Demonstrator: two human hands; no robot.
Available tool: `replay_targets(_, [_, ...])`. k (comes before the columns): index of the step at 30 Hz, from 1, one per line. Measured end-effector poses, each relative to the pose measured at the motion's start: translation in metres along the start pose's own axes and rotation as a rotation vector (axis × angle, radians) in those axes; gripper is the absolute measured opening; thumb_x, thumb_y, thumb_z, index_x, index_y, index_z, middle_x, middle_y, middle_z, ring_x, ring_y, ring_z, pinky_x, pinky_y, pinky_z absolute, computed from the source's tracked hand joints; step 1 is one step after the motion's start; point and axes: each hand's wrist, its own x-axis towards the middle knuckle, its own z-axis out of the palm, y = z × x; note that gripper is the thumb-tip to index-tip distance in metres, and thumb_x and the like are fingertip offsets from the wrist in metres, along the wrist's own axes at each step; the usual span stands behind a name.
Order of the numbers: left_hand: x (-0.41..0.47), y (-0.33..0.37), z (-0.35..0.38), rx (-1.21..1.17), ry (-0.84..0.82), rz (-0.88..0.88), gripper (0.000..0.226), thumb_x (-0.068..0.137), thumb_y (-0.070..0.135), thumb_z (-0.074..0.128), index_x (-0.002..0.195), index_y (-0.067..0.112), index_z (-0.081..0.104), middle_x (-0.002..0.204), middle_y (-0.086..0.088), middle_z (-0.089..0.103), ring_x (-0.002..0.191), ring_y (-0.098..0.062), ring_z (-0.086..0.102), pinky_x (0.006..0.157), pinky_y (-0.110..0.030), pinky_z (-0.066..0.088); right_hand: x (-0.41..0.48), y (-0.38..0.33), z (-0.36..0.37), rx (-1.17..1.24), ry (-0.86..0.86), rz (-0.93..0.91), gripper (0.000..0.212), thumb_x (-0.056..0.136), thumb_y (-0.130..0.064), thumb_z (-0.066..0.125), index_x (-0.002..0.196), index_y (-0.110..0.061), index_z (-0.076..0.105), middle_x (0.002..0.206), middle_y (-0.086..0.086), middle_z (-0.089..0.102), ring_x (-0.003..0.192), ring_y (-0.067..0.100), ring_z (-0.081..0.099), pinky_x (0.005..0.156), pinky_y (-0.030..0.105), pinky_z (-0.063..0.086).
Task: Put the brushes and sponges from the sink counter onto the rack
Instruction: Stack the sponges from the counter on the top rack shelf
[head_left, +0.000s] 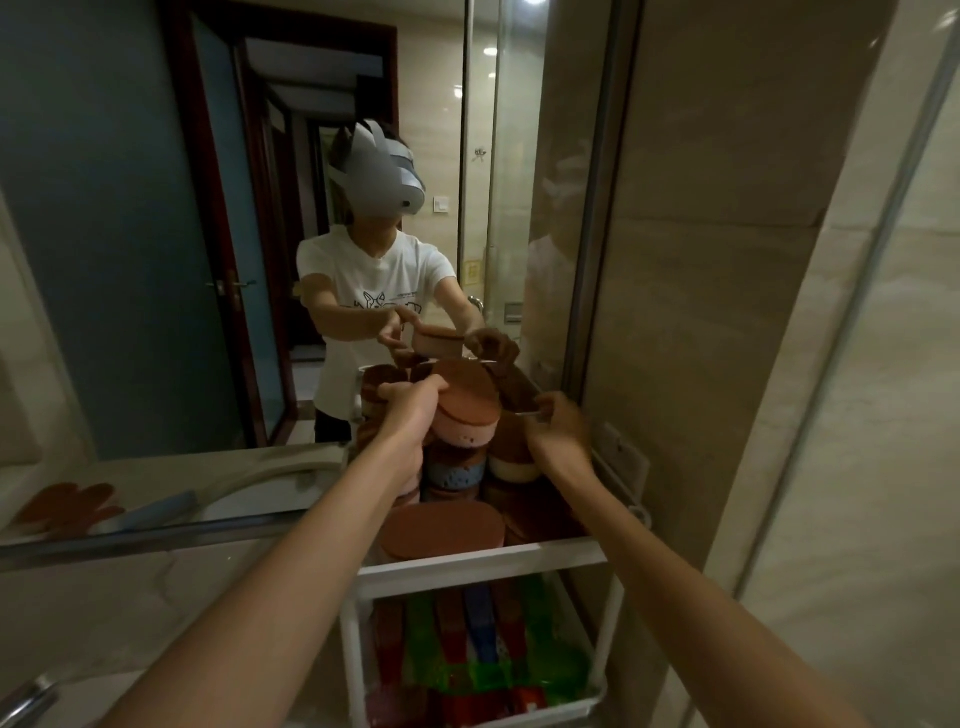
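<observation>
Left hand (410, 410) fingers clasp round sponge (467, 410) atop rack (483, 564) pile; right hand (558, 431) fingers curled just beside it, grasp indeterminate.

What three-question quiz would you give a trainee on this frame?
1. Multiple choice: what does the left hand grip?
A. a round sponge with a brown top
B. a green brush
C. the tap
2. True or false: the lower tier of the white rack holds nothing.
3. Fill in: the hand by the far right edge of the rack's top tier is the ____ hand.

Key
1. A. It holds the round sponge over the stacked sponges on the top tier.
2. False. Colourful items stand packed in it.
3. Right. The right hand is there; its grip is too blurred to judge.
</observation>
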Motion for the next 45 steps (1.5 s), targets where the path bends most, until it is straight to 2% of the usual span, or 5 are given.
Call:
replay_targets(12, [-0.027,0.009,0.038,-0.02,-0.271,0.008,0.037,0.09,0.009,0.05,0.127,0.009,0.045,0.119,-0.016,0.063,0.096,-0.024,0.063,0.086,-0.04,0.052,-0.027,-0.017,-0.036,-0.003,-0.112,-0.193,0.04,0.085,-0.028,0.063,0.119,-0.015,0.045,0.114,0.002,0.056,0.102,0.018,0.058,0.076,0.029,0.053])
replay_targets(19, [-0.032,-0.013,0.03,1.111,-0.313,0.633,0.046,0.097,0.028,0.037,0.142,0.025,0.035,0.151,-0.011,0.032,0.144,-0.034,0.02,0.117,-0.049,0.02,-0.022,0.014,-0.036,-0.423,-0.03,-0.109,0.053,0.094,-0.031,0.047,0.143,-0.022,0.029,0.145,0.018,0.032,0.13,0.035,0.039,0.105,0.047,0.04])
replay_targets(25, [-0.029,-0.034,0.023,1.52,-0.421,0.61,0.058,0.092,0.051,0.039,0.146,0.034,0.025,0.157,-0.012,0.018,0.144,-0.038,0.014,0.117,-0.054,0.01,-0.017,0.026,-0.027,-0.522,-0.124,-0.074,0.05,0.096,-0.028,0.043,0.144,-0.027,0.03,0.15,0.019,0.027,0.136,0.035,0.031,0.109,0.043,0.033])
replay_targets(36, [-0.032,-0.033,0.017,1.475,-0.441,0.602,0.055,0.094,0.043,0.038,0.146,0.031,0.025,0.158,-0.01,0.017,0.146,-0.035,0.01,0.118,-0.05,0.005,0.003,0.031,-0.029,-0.676,-0.393,-0.031,0.053,0.094,-0.029,0.041,0.144,-0.034,0.026,0.157,0.011,0.017,0.139,0.034,0.028,0.114,0.046,0.031])
replay_targets(45, [-0.106,-0.032,-0.007,0.864,-0.256,0.752,0.038,0.096,0.02,0.045,0.133,0.013,0.049,0.132,-0.009,0.052,0.118,-0.02,0.05,0.092,-0.023,0.039,-0.1,0.013,-0.036,-0.387,0.087,-0.413,0.032,0.085,-0.007,0.051,0.115,-0.006,0.061,0.133,0.014,0.052,0.124,0.027,0.048,0.105,0.039,0.043])
